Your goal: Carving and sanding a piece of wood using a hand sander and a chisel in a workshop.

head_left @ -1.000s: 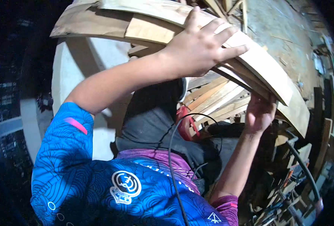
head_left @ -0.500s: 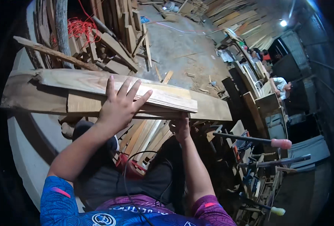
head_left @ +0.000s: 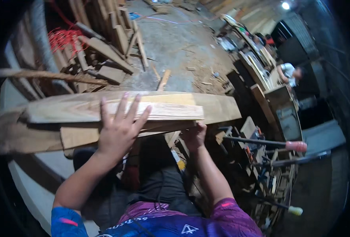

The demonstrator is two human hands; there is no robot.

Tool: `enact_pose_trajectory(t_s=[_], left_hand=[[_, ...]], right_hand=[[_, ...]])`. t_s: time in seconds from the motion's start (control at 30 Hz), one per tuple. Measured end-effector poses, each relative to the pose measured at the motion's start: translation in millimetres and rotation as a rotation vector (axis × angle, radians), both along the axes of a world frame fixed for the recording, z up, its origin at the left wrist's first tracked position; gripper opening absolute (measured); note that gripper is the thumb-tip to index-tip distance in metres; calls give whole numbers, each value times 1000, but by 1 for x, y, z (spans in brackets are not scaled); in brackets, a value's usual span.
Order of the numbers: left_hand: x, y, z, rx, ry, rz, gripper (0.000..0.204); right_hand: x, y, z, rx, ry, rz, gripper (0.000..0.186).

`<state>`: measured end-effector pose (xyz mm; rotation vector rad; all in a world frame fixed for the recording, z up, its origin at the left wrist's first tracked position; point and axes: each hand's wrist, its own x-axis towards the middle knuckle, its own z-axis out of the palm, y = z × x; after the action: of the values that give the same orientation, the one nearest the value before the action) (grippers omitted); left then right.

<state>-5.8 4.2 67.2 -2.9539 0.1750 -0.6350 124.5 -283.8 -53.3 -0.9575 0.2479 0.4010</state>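
Observation:
Across my lap lies a stack of wooden boards. My left hand rests on it with fingers spread flat over the uppermost board, a long light one. Below that, a short pale board sticks out at the near left. A wide brown plank runs underneath, showing at both ends. At the near edge, close to the stack's right end, my right hand grips a board from below. Its thumb is by the edge, and the other fingers are partly hidden under the wood.
Timber offcuts lean at the far left beside red cord. Clamp bars with a pink handle and a pale handle jut out at the right. A person is by a cluttered bench farther off.
My view has shifted, and the boards sit slightly lower and more level in it. Both hands keep their places on the stack, with the right hand still at its near edge.

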Motion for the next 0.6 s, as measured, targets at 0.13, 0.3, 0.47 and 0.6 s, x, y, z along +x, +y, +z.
enact_pose_trajectory(t_s=[0.13, 0.3, 0.47, 0.6], left_hand=[[-2, 0, 7, 40, 72, 36, 64], [0, -4, 10, 34, 109, 27, 72], [-5, 5, -7, 56, 109, 20, 76], [-6, -4, 7, 5, 157, 1, 77]], right_hand=[[6, 6, -9, 92, 4, 145, 70], [7, -3, -9, 67, -38, 208, 67], [3, 0, -13, 40, -17, 198, 61], [4, -9, -18, 19, -46, 179, 61]])
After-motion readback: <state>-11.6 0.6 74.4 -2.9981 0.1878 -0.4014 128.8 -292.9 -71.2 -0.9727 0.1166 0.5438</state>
